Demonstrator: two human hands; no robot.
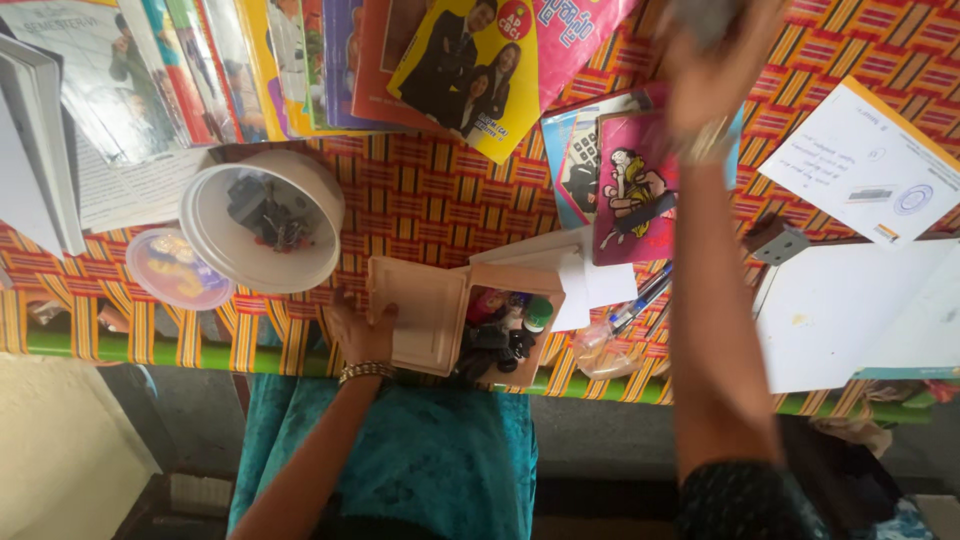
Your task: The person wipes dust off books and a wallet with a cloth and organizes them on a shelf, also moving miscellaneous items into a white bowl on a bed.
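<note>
My left hand (pixel 360 335), with a bracelet at the wrist, grips the near edge of the open lid (pixel 420 310) of a small beige box (pixel 505 335) at the table's front edge. The box holds several small items, dark pieces and a green-capped one among them. My right hand (pixel 715 75) is raised far over the table and blurred. A grey blurred thing (pixel 705 15) shows at its fingers; whether the hand holds it is unclear.
A white round tub (pixel 265 215) of small dark parts stands left of the box, its colourful lid (pixel 175 268) beside it. Books and magazines (pixel 330 60) line the back. A pink booklet (pixel 630 190), pens (pixel 640 300), white papers (pixel 860 310) and a grey clip (pixel 775 240) lie to the right.
</note>
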